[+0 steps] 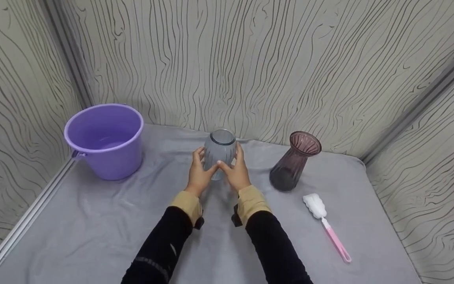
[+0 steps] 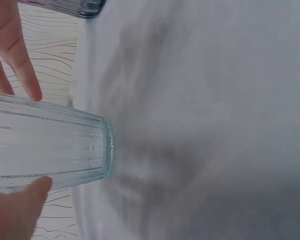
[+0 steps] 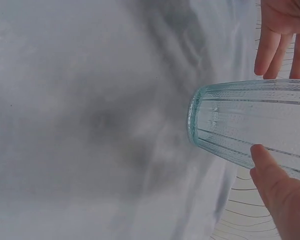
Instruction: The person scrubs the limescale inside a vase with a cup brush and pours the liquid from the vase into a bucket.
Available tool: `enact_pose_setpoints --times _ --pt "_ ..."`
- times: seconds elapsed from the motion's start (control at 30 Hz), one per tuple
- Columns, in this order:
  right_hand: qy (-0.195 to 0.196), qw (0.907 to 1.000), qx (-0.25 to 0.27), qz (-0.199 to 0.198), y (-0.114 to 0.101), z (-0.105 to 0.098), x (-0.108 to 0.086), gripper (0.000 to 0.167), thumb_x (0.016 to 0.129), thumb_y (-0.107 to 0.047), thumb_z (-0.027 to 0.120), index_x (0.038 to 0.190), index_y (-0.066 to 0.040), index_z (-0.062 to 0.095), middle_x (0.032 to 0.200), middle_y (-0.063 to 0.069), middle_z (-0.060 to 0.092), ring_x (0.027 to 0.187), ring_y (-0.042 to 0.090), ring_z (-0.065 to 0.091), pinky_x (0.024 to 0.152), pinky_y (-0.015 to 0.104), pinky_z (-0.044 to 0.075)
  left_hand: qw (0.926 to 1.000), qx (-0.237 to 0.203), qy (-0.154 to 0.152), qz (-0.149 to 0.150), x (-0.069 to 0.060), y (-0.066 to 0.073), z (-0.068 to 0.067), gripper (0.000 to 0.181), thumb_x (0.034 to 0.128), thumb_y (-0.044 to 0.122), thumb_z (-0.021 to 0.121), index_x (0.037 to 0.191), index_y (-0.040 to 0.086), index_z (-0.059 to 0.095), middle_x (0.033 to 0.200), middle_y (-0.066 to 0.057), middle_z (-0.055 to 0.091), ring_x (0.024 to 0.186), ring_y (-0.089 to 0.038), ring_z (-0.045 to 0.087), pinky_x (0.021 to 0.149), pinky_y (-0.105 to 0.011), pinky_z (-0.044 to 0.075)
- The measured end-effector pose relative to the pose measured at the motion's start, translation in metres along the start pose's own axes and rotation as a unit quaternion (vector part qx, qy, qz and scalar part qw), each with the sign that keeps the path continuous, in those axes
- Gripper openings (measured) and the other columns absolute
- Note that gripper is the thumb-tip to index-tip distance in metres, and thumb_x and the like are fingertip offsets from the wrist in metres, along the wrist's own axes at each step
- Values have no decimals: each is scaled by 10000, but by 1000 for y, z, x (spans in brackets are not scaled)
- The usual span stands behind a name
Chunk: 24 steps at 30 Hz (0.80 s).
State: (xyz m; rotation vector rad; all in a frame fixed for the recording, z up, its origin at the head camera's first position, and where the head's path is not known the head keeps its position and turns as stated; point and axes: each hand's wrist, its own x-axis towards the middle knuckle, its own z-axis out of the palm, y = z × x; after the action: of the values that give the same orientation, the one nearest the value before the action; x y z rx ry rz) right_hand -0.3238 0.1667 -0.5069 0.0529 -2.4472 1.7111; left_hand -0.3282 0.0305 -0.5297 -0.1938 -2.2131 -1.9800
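Clamping the bluish glass vase (image 1: pixel 220 153) from eight and four o'clock, your left hand (image 1: pixel 198 176) and right hand (image 1: pixel 239 174) oppose each other, likely to steady its rounded sides.

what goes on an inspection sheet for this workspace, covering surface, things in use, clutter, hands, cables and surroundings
surface: gray cloth, wrinkled
things in use: blue-gray ribbed glass vase, held mouth up
clutter: purple bucket upright at the left; purple glass vase with flared mouth, standing at the right; cleaning brush with white head and pink handle, lying in front of the purple glass vase
hands: left hand and right hand hold the blue-gray ribbed glass vase between them
cables: nothing seen
surroundings: pale walls with dark wood-grain lines
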Motion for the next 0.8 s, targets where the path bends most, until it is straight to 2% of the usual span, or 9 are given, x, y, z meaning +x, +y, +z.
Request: enact_pose_setpoints --times 0.13,0.3,0.53,0.8 --pt "43 10000 -11 26 -1 -1 -2 883 965 -132 701 1621 -63 114 1652 234 170 1441 444 335 1059 541 439 9993 308 58 -200 0 7 -1 707 930 66 730 1505 60 319 1550 -271 368 1378 -467 413 1066 -583 407" --pt "75 9998 -45 153 1 -1 -5 834 974 -151 691 1618 -87 165 1587 288 292 1287 494 512 994 541 492 9971 593 153 -458 -4 14 -2 704 931 31 717 1513 81 323 1484 -298 442 1311 -463 488 1000 -579 461" --pt "249 9986 -202 414 1 -3 -10 677 1005 -224 654 1558 -38 311 1403 301 503 1194 426 605 932 498 533 9961 501 204 -698 -5 19 2 707 934 -8 654 1530 68 282 1436 -342 457 1320 -450 476 1018 -565 445" --pt "377 9976 48 573 2 -6 -15 579 1013 -231 634 1512 -52 401 1343 256 544 1083 359 665 856 443 572 9964 248 214 -776 -10 32 5 667 917 6 608 1505 -15 293 1474 -348 380 1380 -466 389 1091 -565 373"
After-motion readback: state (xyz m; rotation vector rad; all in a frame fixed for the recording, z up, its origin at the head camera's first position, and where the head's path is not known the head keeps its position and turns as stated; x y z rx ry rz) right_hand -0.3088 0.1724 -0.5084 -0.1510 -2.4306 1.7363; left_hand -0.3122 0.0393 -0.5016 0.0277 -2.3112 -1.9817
